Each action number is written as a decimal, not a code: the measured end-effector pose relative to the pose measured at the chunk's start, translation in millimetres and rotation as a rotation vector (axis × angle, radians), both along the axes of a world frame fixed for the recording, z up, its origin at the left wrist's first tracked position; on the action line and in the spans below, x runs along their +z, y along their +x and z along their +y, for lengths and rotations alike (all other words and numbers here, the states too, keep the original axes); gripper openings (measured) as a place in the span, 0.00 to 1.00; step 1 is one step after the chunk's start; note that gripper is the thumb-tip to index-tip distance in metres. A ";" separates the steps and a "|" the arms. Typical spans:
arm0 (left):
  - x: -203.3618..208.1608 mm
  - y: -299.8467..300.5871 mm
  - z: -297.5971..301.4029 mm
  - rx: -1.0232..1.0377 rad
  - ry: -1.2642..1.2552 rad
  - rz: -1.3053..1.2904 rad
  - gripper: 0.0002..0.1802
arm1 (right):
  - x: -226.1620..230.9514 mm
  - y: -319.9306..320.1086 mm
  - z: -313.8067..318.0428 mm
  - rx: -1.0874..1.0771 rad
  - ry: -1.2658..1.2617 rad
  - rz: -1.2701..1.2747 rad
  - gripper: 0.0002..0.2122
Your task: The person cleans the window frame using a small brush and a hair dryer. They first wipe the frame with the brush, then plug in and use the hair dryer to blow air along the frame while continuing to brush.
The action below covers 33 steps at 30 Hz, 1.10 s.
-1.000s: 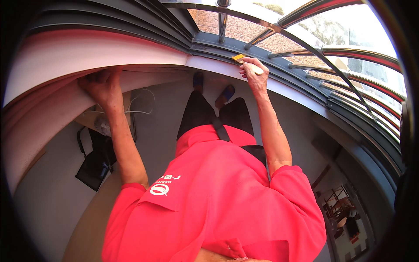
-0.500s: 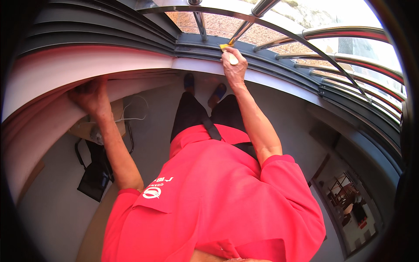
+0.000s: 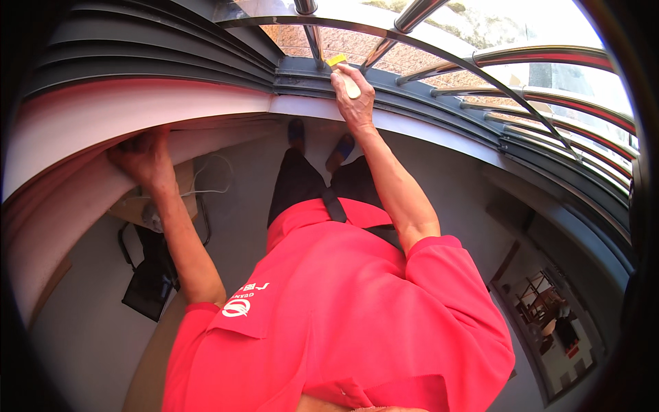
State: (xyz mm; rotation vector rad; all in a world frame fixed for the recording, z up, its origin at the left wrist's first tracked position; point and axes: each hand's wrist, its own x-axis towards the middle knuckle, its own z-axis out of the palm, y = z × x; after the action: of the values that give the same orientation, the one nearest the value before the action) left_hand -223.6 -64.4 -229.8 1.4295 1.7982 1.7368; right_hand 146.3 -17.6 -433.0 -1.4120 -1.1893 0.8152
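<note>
In my right hand (image 3: 354, 99) is a small flat brush (image 3: 351, 86) with a pale handle and yellow bristles. The fingers close round its handle, and the bristle end points away from me over the dark window track (image 3: 298, 74), close to an upright metal bar (image 3: 314, 44). Whether the bristles touch the frame I cannot tell. At the left, my left hand (image 3: 145, 163) reaches up under the pale ledge (image 3: 147, 95), its fingers curled at what looks like a pale folded curtain (image 3: 86, 196). Shadow partly hides those fingertips.
Shiny curved metal rails (image 3: 542, 56) fill the window opening, with a brick surface beyond. Dark louvre slats (image 3: 158, 44) stand at the upper left. Below my left arm are a black chair (image 3: 147, 281) and a small wooden surface with a white cable (image 3: 213, 190).
My right hand has moved slightly left and farther out, carrying the brush from the track's inner part toward the upright bar. The left hand has stayed in nearly the same place.
</note>
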 end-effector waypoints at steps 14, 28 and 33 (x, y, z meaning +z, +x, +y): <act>5.9 14.3 0.3 0.000 0.075 -0.011 0.45 | -8.0 73.9 -3.7 -0.288 -0.219 0.301 0.07; 2.7 -8.5 3.4 -0.119 0.062 0.031 0.35 | 20.9 145.8 -77.0 -0.310 -0.105 0.013 0.09; 9.7 6.6 10.9 -0.139 0.058 0.052 0.34 | -12.5 213.5 -50.4 -0.513 -0.262 0.139 0.09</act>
State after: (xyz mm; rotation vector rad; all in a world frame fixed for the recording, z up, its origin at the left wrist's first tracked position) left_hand -217.0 -53.5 -220.1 1.5964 1.6427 1.7096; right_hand 359.8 -68.1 -445.6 -1.7432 -0.5831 0.7027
